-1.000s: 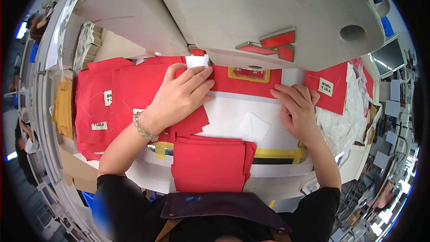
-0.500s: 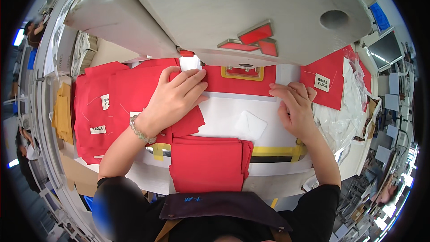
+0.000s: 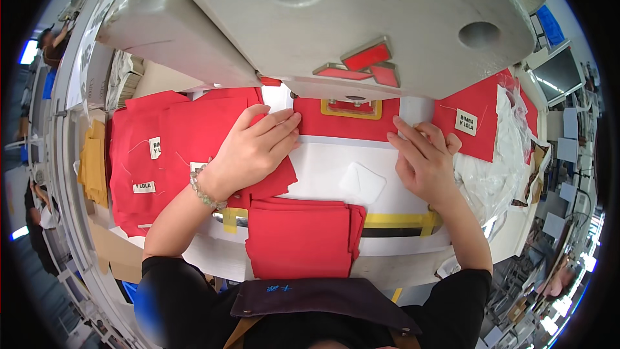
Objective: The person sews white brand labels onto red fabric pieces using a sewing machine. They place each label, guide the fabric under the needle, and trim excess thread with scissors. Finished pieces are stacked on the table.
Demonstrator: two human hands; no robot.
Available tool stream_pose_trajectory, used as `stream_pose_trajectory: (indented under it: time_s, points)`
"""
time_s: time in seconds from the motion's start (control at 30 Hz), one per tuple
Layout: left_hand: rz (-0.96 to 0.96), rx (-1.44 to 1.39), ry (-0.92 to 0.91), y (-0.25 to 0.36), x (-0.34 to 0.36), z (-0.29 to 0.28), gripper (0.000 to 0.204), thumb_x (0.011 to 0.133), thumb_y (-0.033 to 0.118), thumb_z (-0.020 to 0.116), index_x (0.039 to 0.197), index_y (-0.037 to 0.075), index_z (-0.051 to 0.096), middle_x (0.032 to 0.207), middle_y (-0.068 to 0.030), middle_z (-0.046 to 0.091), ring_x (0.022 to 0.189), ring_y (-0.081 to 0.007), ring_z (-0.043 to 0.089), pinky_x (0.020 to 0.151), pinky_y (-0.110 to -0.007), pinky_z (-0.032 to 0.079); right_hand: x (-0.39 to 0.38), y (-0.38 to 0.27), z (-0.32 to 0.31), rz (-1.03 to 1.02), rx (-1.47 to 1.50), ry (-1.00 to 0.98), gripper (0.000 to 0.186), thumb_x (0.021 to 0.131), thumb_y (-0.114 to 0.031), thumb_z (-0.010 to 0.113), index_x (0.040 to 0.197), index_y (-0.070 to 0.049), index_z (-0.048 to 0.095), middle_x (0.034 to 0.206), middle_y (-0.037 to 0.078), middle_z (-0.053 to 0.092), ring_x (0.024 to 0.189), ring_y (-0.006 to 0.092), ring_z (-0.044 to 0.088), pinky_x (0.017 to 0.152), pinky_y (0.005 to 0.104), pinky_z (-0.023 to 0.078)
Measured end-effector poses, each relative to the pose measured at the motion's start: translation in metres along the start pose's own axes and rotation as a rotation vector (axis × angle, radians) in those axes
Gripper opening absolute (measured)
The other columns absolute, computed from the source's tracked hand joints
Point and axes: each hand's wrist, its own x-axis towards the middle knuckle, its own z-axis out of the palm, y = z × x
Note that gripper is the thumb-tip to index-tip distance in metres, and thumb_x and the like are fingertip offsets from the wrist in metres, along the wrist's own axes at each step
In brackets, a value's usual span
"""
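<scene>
A red fabric piece lies flat under the head of a large grey sewing machine. A yellow-edged clear clamp frame rests on its middle. My left hand, a bead bracelet at the wrist, lies palm down with its fingers stretched out, the fingertips at the piece's left end. At the right end, the fingertips of my right hand touch the edge, its fingers loosely bent and apart. Neither hand grips anything. Beneath the left hand and wrist lie more red pieces with white labels and loose threads.
A stack of red fabric lies at the front edge. A white rounded square sits on the white worktop between my hands. At the right are a labelled red piece and clear plastic wrapping; yellow pieces are at the left.
The whole view has shifted slightly. My right fingers have altered their bend a little at the fabric's right end; my left hand stays nearly in place.
</scene>
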Motion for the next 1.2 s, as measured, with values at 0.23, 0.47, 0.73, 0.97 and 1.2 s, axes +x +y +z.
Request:
stream_pose_trajectory:
  time_s: [0.23,0.47,0.73,0.97,1.2]
  points:
    - [0.009,0.014,-0.021,0.001,0.000,-0.001,0.018,0.078,0.011,0.073,0.093,0.002,0.068,0.113,-0.0089,0.068,0.107,-0.0206,0.063,0.091,-0.038,0.047,-0.002,0.000,0.000,-0.003,-0.018,-0.012,0.032,0.069,-0.010,0.066,0.101,-0.012,0.070,0.121,0.001,0.067,0.099,0.0163,0.056,0.084,0.0359,0.027]
    - [-0.051,-0.010,-0.093,0.006,-0.005,-0.009,0.028,0.079,0.011,0.071,0.105,0.001,0.068,0.121,-0.0111,0.065,0.114,-0.0240,0.061,0.099,-0.041,0.046,-0.001,0.000,0.000,0.008,-0.011,-0.028,0.034,0.069,-0.010,0.068,0.103,-0.013,0.069,0.123,0.001,0.066,0.098,0.0165,0.055,0.084,0.0368,0.028]
    - [-0.463,-0.055,-0.123,0.022,-0.050,-0.056,0.057,0.077,0.018,0.075,0.130,0.006,0.057,0.134,-0.0137,0.055,0.123,-0.0284,0.053,0.105,-0.043,0.040,0.003,-0.004,-0.006,-0.009,-0.035,-0.052,0.033,0.071,-0.010,0.070,0.104,-0.013,0.069,0.122,0.000,0.066,0.100,0.0168,0.056,0.086,0.0374,0.029]
    - [-1.087,-0.338,0.136,0.018,-0.129,-0.095,0.081,0.071,0.012,0.080,0.142,0.003,0.042,0.132,-0.0159,0.054,0.118,-0.0328,0.053,0.102,-0.041,0.040,0.033,-0.051,-0.027,-0.078,0.427,-0.203,0.029,0.077,-0.008,0.067,0.105,-0.006,0.070,0.120,0.008,0.065,0.106,0.0228,0.059,0.093,0.0372,0.039]
    - [-1.036,-0.213,0.033,0.020,-0.132,-0.085,0.085,0.064,0.008,0.084,0.139,0.007,0.045,0.106,-0.0099,0.057,0.095,-0.0262,0.055,0.089,-0.038,0.046,0.077,-0.118,-0.010,0.700,1.806,-0.781,0.049,0.095,-0.014,0.054,0.143,-0.008,0.040,0.145,0.014,0.042,0.133,0.0255,0.043,0.110,0.0391,0.034]
